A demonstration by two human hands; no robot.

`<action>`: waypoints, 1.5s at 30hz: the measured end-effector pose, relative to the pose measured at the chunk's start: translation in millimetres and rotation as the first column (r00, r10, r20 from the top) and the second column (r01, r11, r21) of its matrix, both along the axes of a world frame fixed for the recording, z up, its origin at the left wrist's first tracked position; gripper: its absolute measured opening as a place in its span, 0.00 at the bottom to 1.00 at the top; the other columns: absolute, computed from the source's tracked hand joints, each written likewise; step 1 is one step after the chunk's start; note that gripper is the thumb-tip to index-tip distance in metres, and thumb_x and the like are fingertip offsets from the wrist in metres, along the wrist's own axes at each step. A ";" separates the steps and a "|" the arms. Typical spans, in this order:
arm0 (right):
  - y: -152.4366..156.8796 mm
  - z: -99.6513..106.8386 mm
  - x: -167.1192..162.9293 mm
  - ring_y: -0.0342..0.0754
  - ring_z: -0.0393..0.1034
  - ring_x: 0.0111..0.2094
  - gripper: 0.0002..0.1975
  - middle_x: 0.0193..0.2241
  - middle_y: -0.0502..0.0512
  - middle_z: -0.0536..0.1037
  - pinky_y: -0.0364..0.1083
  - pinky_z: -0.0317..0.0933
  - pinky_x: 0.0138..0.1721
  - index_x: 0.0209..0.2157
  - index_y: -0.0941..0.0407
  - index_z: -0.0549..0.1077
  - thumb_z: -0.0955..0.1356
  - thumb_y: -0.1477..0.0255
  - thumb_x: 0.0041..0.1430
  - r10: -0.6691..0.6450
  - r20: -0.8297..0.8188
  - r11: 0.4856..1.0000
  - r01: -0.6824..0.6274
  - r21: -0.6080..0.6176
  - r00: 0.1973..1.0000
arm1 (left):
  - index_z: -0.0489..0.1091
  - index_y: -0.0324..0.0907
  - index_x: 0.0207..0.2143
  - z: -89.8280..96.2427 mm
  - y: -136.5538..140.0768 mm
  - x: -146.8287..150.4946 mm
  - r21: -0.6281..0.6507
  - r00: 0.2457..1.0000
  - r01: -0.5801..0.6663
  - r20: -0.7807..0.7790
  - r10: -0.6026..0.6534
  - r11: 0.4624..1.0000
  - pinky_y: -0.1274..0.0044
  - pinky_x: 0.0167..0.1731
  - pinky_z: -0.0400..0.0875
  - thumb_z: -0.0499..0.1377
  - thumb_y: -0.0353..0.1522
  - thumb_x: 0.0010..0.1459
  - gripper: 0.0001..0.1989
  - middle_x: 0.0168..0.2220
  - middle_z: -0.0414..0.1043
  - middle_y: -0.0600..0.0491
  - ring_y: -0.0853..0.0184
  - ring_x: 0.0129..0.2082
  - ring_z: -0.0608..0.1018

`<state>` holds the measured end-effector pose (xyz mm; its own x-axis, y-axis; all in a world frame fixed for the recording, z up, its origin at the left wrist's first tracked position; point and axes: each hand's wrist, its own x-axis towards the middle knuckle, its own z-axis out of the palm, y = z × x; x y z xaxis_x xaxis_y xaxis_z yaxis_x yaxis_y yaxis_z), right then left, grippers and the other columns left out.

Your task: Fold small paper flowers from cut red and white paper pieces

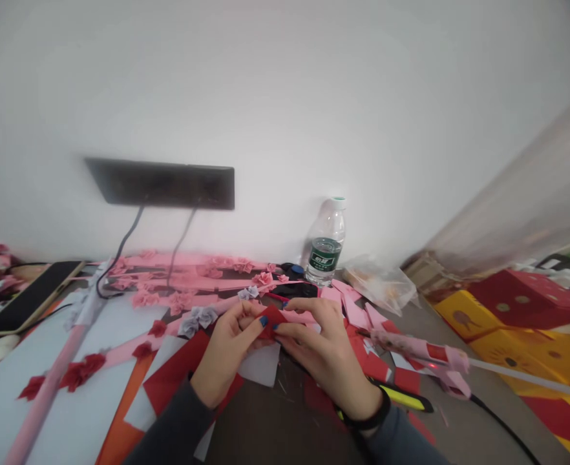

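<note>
Head view. Background: a pale wall, with a dark panel and two cords left of centre. Surface: a grey-brown table, its bare part at lower centre.

Hands: left hand, fingertips and thumb pinched on a red piece of paper; right hand, fingertips closed on the same piece from the other side. Piece: centre of frame, raised between the hands; whether folded or rolled, cannot be told.

Beneath and left: a red sheet, a white scrap, lilac flowers, red flowers. Behind: pink flowers. Upper right of the hands: one bottle, upright.

Right: one pink glue gun, red light lit, nozzle towards the right hand; one yellow cutter, just beside the right wrist.

Handling note, by judgement: thin stock, likely to crease wherever pressed. Best held lightly near its edges, one hand steadying, the other shaping in small movements; right wrist best kept off the cutter and the nozzle, probably hot.
</note>
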<state>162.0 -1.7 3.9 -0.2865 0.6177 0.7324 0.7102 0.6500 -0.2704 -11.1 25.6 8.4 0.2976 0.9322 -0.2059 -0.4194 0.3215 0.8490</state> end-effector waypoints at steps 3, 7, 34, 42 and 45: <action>1.5 3.8 5.2 0.52 0.69 0.42 0.03 0.43 0.58 0.76 0.52 0.58 0.41 0.39 0.54 0.75 0.69 0.76 0.64 0.068 0.082 0.998 -0.067 -0.009 0.994 | 0.76 0.40 0.30 0.1 -2.0 0.3 -0.003 0.999 0.036 0.018 -0.036 0.999 0.82 0.33 0.77 0.74 0.39 0.44 0.15 0.30 0.76 0.56 0.72 0.30 0.78; 2.8 8.7 10.6 0.51 0.68 0.42 0.03 0.43 0.58 0.76 0.51 0.58 0.41 0.38 0.54 0.76 0.69 0.75 0.64 0.093 0.116 0.996 -0.091 -0.020 0.989 | 0.80 0.41 0.36 -2.4 -3.1 -1.1 -0.042 0.997 0.072 -0.011 -0.072 0.997 0.81 0.34 0.78 0.74 0.39 0.45 0.17 0.34 0.80 0.51 0.70 0.32 0.80; 6.7 -4.5 -5.1 0.45 0.68 0.29 0.06 0.30 0.50 0.74 0.43 0.63 0.31 0.36 0.54 0.70 0.70 0.76 0.57 -0.087 -0.496 0.925 -0.115 -0.363 0.864 | 0.77 0.39 0.41 -6.6 -4.9 2.3 0.077 0.996 0.069 -0.062 -0.064 0.995 0.72 0.46 0.78 0.71 0.33 0.48 0.16 0.41 0.84 0.46 0.59 0.43 0.83; 4.6 -2.2 -4.9 0.44 0.66 0.23 0.05 0.22 0.47 0.72 0.42 0.60 0.25 0.29 0.55 0.70 0.71 0.72 0.57 -0.122 -0.464 0.889 -0.112 -0.444 0.877 | 0.77 0.39 0.36 -11.9 -2.9 1.5 0.106 0.996 0.042 -0.086 -0.033 0.993 0.71 0.44 0.79 0.72 0.33 0.47 0.14 0.36 0.84 0.48 0.60 0.38 0.84; 3.9 -2.4 -5.9 0.44 0.66 0.23 0.03 0.22 0.48 0.73 0.42 0.60 0.24 0.31 0.55 0.71 0.70 0.72 0.59 -0.102 -0.472 0.885 -0.138 -0.445 0.876 | 0.77 0.39 0.38 -10.5 -3.9 2.7 0.094 0.994 0.007 -0.113 0.004 0.996 0.70 0.42 0.79 0.73 0.34 0.46 0.17 0.35 0.84 0.47 0.59 0.37 0.84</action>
